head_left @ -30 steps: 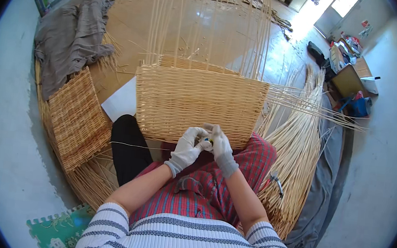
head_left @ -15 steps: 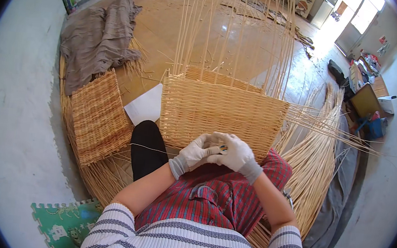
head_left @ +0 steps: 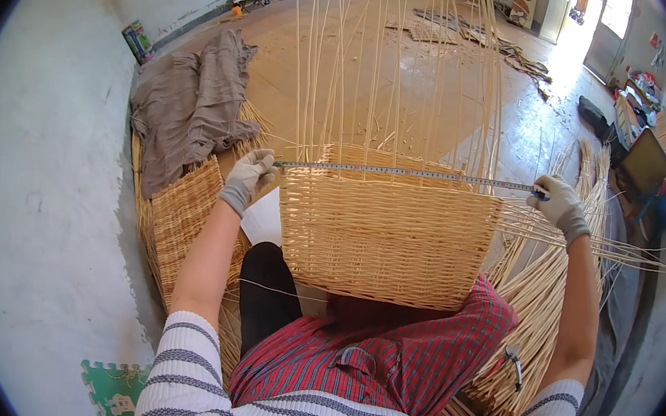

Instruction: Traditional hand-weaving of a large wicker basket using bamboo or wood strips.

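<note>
A tape measure (head_left: 400, 172) is stretched taut across the top of a half-woven wicker basket (head_left: 386, 237). My left hand (head_left: 249, 176), in a pale work glove, pinches the free end of the tape just beyond the basket's left edge. The gloved right hand (head_left: 559, 204) is closed round the tape's small case past the right edge. Long upright canes (head_left: 397, 78) rise from the basket's far side, behind the tape. The basket leans against my legs, its woven wall facing me. More cane ends (head_left: 587, 236) stick out to the right, below my right hand.
A brown cloth (head_left: 187, 102) and a woven panel (head_left: 184, 218) lie at the left by the wall. Bundles of loose cane (head_left: 533, 332) spread at the right, with pliers or cutters (head_left: 516, 366) on them. A white sheet (head_left: 265, 217) lies beside my knee.
My hands have moved up from in front of the basket and far apart. The tape, earlier bundled between them, is now drawn out across the basket's top.
</note>
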`<state>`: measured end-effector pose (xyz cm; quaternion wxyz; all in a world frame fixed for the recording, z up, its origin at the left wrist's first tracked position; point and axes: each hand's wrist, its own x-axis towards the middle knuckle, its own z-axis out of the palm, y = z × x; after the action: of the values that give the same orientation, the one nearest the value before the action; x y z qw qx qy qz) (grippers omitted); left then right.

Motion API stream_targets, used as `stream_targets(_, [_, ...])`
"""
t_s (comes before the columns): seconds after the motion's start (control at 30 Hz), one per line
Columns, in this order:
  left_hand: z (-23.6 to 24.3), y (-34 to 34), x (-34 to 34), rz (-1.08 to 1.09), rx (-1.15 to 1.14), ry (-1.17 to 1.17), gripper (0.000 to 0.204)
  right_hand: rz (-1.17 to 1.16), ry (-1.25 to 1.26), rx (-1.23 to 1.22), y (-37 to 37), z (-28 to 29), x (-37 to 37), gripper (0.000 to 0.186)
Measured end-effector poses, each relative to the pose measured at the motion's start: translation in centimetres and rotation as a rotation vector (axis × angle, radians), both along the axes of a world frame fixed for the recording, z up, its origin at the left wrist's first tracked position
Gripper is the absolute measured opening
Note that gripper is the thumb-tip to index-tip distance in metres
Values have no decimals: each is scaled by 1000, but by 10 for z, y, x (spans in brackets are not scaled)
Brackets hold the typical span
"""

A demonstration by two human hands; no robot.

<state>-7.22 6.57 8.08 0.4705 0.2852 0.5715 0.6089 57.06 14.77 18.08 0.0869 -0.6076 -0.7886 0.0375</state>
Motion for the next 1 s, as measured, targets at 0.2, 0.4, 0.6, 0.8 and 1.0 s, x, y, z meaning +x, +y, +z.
stream_targets(0.2, [-13,26,11,-96,-50,447,21,-70,-137,-15,14,-15,2,57])
stream_targets(0.4, [0,7,-10,-52,-116,506,23,104,-18,28,23,-31,-19,35])
stream_targets(0.6, [-12,7,1,-2,-83,444,18,75,-15,-71,22,-38,-9,39])
stream_targets(0.8, [-15,8,-3,32,-52,511,19,-76,-12,-238,23,-34,5,46])
stream_targets(1.0, [-23,8,-12,58,-37,490,21,-108,6,-260,27,-39,-2,49])
